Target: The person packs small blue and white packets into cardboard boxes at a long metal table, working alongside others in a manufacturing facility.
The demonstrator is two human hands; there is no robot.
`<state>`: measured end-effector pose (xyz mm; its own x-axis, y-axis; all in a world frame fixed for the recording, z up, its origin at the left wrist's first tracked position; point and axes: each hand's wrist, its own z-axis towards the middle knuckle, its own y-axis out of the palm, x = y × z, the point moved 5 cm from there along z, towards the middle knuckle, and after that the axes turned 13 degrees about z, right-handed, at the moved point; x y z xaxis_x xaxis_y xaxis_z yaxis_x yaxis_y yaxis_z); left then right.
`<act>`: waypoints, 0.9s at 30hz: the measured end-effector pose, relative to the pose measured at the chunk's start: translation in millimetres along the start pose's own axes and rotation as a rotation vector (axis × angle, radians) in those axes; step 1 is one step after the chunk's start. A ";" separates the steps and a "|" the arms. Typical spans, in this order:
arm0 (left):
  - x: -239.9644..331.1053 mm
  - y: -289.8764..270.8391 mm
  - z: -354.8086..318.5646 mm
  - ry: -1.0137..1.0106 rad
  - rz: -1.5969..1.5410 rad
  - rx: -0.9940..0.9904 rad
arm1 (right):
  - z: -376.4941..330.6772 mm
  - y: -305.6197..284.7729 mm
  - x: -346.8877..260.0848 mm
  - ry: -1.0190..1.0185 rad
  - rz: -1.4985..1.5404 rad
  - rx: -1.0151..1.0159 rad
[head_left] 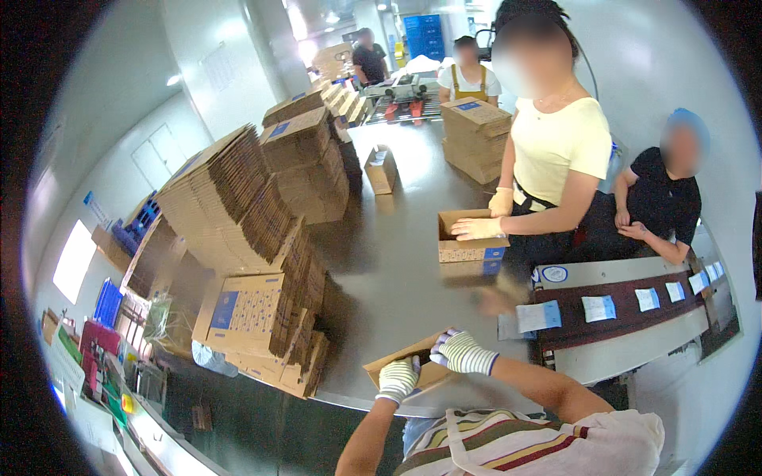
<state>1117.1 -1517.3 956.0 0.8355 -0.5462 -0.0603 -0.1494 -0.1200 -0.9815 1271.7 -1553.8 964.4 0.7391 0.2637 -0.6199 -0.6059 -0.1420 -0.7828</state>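
Note:
At the near edge of the metal table a brown cardboard box stands tilted, with its inside partly in view. My left hand, in a striped glove, has its fingers curled over the box's near left side. On the right, my right hand, gloved alike, bends its fingers over the far right part of the rim. The hands and the box walls hide what lies inside, if anything. A blurred tan shape lies just beyond my right hand, beside the conveyor's end.
Stacks of flattened cardboard boxes rise at the left. A conveyor carries several white-and-blue packets at the right. Across the table, a co-worker's gloved hands reach into an open box. Another box stands farther back.

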 end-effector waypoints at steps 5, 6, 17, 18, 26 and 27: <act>54.6 -6.9 -38.5 0.243 0.131 0.142 | -26.3 -1.4 -18.2 0.016 -0.251 0.191; 66.0 -27.6 -40.4 0.270 0.089 0.122 | -30.7 -3.0 -15.5 0.046 -0.248 0.180; 97.1 -4.1 -44.8 0.197 0.183 0.101 | -73.6 -25.4 -2.1 -0.046 -0.095 0.403; 95.1 -14.3 -47.7 0.178 0.157 0.083 | -72.3 -27.2 -7.0 -0.032 -0.101 0.399; 99.2 -17.0 -48.6 0.177 0.143 0.195 | -73.5 -34.6 -13.3 -0.043 -0.118 0.379; 103.5 -19.5 -49.9 0.186 0.151 0.272 | -75.0 -37.1 -14.1 -0.032 -0.134 0.359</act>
<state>1180.1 -1612.9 977.9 0.7002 -0.6857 -0.1988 -0.0963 0.1852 -0.9780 1305.8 -1623.7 998.1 0.8126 0.2874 -0.5070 -0.5732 0.2373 -0.7843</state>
